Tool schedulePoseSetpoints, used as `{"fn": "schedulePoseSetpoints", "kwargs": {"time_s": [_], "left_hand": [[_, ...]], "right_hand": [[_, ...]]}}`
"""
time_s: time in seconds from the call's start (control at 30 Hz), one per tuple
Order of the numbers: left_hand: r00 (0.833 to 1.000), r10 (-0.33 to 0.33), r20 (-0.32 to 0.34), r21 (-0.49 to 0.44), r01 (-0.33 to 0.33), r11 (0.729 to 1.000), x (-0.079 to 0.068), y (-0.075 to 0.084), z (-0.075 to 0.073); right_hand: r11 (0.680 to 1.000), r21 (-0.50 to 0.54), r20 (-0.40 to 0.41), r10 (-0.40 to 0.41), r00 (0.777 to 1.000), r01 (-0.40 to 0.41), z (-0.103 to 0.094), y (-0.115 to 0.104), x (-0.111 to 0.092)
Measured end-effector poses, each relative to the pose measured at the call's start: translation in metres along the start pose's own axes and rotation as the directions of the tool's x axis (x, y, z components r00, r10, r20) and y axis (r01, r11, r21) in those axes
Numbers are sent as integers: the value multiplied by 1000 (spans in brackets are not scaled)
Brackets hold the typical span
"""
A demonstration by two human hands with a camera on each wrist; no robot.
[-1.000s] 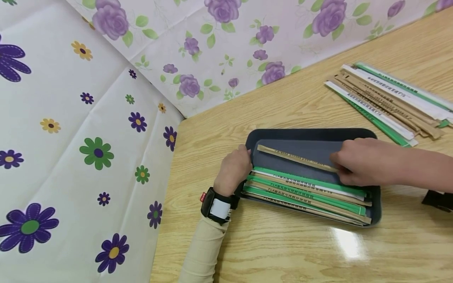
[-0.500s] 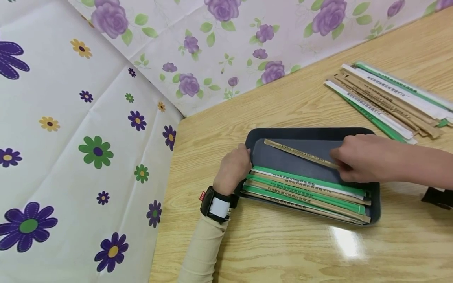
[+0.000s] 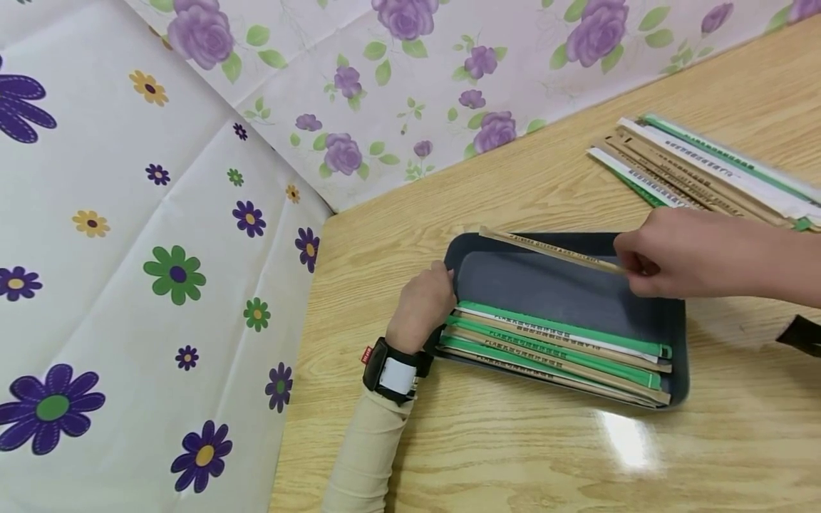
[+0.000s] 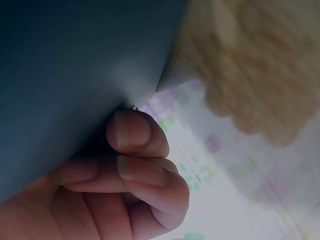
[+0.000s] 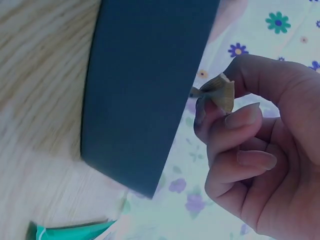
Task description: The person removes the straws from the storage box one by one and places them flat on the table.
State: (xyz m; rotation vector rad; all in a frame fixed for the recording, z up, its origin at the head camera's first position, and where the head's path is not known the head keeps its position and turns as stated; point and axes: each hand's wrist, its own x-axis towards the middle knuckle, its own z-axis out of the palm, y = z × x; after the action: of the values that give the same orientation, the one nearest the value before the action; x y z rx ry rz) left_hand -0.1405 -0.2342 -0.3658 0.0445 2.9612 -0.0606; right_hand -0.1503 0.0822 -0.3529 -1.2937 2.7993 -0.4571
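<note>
A dark grey rectangular tray (image 3: 532,281) rests on the wooden table. My left hand (image 3: 425,306) grips its left end; in the left wrist view curled fingers (image 4: 150,175) lie against the tray's wall. A brown paper-wrapped straw (image 3: 545,249) is pinched at its right end by my right hand (image 3: 693,253). It slants above the tray's back part, its far tip over the back rim. The right wrist view shows the straw's flat paper end (image 5: 220,92) between thumb and fingers. Along the tray's front side lies a row of green, white and brown wrapped straws (image 3: 558,353).
A loose pile of green, white and brown wrapped straws (image 3: 699,164) lies at the back right, partly hidden by my right hand. Flowered sheets (image 3: 410,85) stand behind the table and on its left. A black object (image 3: 802,335) shows at the right edge.
My right hand has lifted the brown straw up and back, from inside the tray to above its back rim. The left hand and the tray have stayed nearly still.
</note>
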Motion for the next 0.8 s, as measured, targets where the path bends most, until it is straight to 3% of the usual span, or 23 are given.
{"fn": "schedulePoseSetpoints", "kwargs": {"time_s": [0.23,0.5,0.8], "left_hand": [[1000,11,-10,6,-11,1000,0,1,1],[1000,2,-7,16,-2,1000,0,2,-1],[1000,-18,13,5,18,1000,-1,1,0]], "right_hand": [[998,47,14,44,999,-45,-5,13,0],[985,-69,-32,159,987,-161,-16,35,0],[971,-99,1,218,976,-217,-18,59,0]]}}
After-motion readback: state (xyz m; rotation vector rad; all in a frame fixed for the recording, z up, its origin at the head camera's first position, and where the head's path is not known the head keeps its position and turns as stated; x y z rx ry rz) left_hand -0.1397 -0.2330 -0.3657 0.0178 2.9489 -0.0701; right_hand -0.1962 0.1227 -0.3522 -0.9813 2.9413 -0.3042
